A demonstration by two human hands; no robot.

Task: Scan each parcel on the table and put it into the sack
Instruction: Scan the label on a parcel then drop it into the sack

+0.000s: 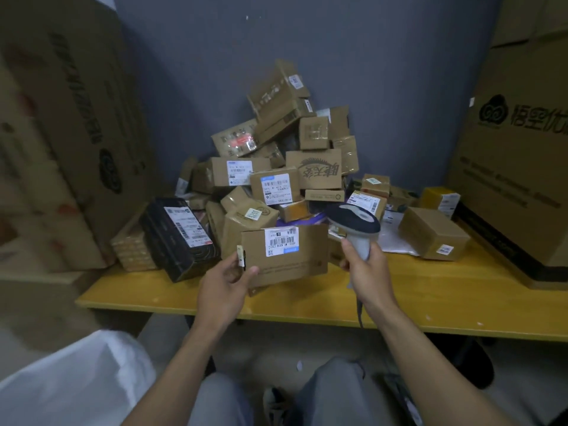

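Observation:
My left hand (pixel 224 284) grips the lower left corner of a flat brown cardboard parcel (pixel 289 262), held up above the yellow table (pixel 430 302) with its white barcode label facing me. My right hand (pixel 367 272) grips the handle of a grey and dark blue barcode scanner (pixel 353 221), whose head sits just right of the parcel's top edge, its cable hanging down past the table edge. Behind them lies a heap of several brown parcels (pixel 276 167) against the grey wall. The white sack (pixel 70 382) shows at the lower left, beside my knee.
A black parcel (pixel 179 236) leans at the heap's left. A brown box (pixel 433 233) and a white mailer lie at the right. Large cardboard cartons stand at the left (pixel 70 118) and right (pixel 519 149). My legs and a shoe show below the table edge.

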